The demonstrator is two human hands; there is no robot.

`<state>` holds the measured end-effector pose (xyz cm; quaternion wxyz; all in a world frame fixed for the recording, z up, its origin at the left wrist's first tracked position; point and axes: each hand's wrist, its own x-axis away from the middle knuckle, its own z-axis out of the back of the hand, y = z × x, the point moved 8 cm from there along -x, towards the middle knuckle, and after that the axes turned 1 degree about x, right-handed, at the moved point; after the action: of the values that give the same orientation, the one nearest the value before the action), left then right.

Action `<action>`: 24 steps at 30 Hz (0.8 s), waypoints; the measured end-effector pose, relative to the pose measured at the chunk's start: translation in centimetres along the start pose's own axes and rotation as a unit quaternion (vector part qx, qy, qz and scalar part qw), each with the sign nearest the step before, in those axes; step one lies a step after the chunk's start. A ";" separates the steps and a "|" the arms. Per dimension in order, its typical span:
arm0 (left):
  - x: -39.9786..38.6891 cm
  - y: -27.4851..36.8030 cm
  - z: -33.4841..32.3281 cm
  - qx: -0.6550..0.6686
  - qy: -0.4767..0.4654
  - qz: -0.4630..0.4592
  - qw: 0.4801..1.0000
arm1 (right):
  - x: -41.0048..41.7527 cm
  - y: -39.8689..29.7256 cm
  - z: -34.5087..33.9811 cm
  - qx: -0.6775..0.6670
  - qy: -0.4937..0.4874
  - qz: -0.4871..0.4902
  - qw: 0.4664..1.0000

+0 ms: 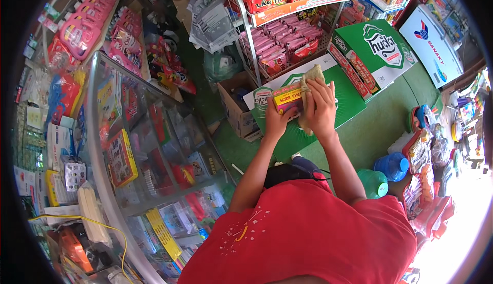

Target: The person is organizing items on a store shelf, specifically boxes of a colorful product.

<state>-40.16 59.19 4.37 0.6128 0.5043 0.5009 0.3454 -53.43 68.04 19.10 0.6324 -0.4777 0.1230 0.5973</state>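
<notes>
My left hand [278, 120] grips a small yellow and pink printed box [289, 98] from its left side and from below. A greenish-beige cloth [312, 73] lies under the fingers of my right hand [320, 108], which presses it against the right end of the box. The cloth hangs down below the palm. Both hands are over a green and white beer carton [346, 108]. My right thumb and the box's far side are partly hidden.
A second green beer carton [385, 53] stands at the upper right, near a white freezer [431, 47]. Ahead is a wire rack [252, 45] of noodle packets. A glass display case [134, 207] runs along the left. An open cardboard box [240, 116] and blue plastic bottle [391, 166] are on the floor.
</notes>
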 end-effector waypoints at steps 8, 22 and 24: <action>0.4 -0.9 0.2 -0.156 -0.007 -0.114 0.981 | 0.6 -6.0 -3.4 0.013 -0.091 0.046 0.995; 0.0 -2.5 -0.4 -0.259 -0.024 -0.160 0.952 | 1.2 -5.7 -4.4 0.018 -0.099 0.053 0.993; 0.3 -3.4 0.2 -0.214 -0.028 -0.118 0.969 | 1.5 -6.1 -4.7 0.003 -0.106 0.076 0.991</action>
<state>-40.14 58.58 0.98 0.7568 0.3084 0.4537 0.3554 -45.74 66.47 18.38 0.5962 -0.3990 0.0927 0.6905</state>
